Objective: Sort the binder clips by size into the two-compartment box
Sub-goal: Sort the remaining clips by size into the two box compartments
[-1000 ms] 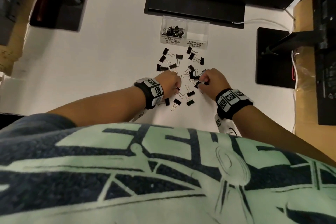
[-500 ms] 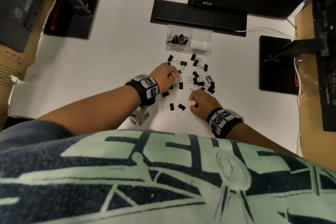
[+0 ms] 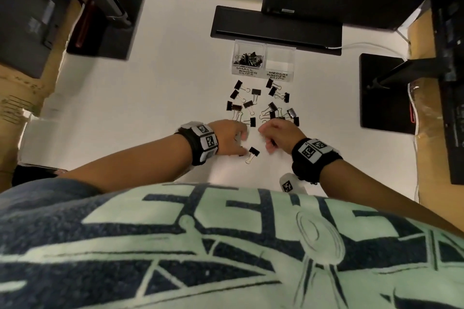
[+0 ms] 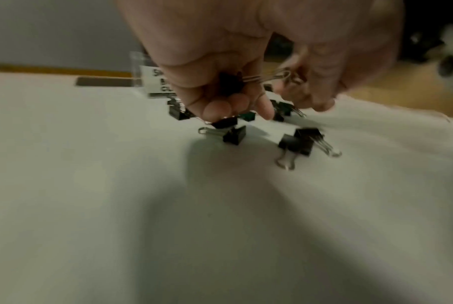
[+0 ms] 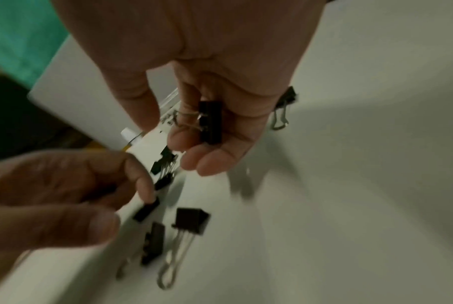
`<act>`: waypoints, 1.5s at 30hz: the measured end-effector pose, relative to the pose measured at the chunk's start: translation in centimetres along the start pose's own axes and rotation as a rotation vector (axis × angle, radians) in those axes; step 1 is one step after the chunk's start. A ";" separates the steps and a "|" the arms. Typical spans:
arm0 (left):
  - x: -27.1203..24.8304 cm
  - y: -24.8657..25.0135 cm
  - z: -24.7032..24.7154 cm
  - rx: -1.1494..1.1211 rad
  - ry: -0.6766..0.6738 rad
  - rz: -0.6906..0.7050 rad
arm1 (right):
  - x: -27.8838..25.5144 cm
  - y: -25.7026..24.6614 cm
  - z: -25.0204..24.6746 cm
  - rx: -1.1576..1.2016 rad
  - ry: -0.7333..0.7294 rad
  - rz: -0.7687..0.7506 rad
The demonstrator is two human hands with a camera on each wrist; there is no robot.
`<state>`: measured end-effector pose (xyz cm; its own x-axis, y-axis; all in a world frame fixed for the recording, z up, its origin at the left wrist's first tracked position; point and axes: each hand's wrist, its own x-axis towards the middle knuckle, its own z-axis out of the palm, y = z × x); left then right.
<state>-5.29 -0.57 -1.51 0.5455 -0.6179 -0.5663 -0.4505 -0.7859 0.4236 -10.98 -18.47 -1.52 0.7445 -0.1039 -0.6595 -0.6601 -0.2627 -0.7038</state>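
Observation:
Black binder clips (image 3: 256,105) lie scattered on the white table in front of the clear two-compartment box (image 3: 265,45). Its left compartment (image 3: 248,58), labelled small, holds a heap of clips; the right one (image 3: 280,61), labelled medium, looks bare. My left hand (image 3: 231,135) sits at the near edge of the pile, fingers curled round a clip (image 4: 232,83) with wire handles sticking out. My right hand (image 3: 277,133), close beside it, cups a black clip (image 5: 210,121) in its curled fingers. One loose clip (image 3: 253,154) lies between the two hands.
A black monitor base (image 3: 276,29) stands right behind the box. Black stands sit at the left (image 3: 105,25) and right (image 3: 384,93) of the table. A white cable (image 3: 364,45) runs along the back right. Bare table spreads to the left of the pile.
My left hand has drawn back toward my body from the middle of the pile. My right hand has shifted slightly forward, so both hands now sit side by side.

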 end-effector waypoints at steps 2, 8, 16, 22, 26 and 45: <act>0.2 -0.3 0.7 0.107 -0.037 0.079 | -0.2 0.3 0.6 -0.321 -0.026 -0.127; 0.4 -0.7 1.1 0.167 0.026 0.123 | -0.1 1.4 1.8 -0.718 -0.124 -0.306; 1.2 -0.8 1.3 0.175 0.063 0.058 | 0.2 2.6 1.6 -0.780 -0.100 -0.337; 1.4 -0.6 1.2 0.139 0.047 0.017 | 0.8 1.2 -0.1 -0.675 -0.024 -0.329; 1.2 -0.5 0.6 0.038 0.050 0.015 | 2.6 -2.3 -3.3 -0.375 0.215 -0.256; 4.7 -0.1 -5.1 -0.419 0.341 -0.132 | 11.2 -10.7 -7.8 -0.747 0.279 -0.318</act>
<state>0.90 -3.53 -0.58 0.8077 -0.4315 -0.4017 -0.0814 -0.7565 0.6489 5.22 -24.28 0.66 0.9450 -0.1247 -0.3024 -0.2498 -0.8719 -0.4213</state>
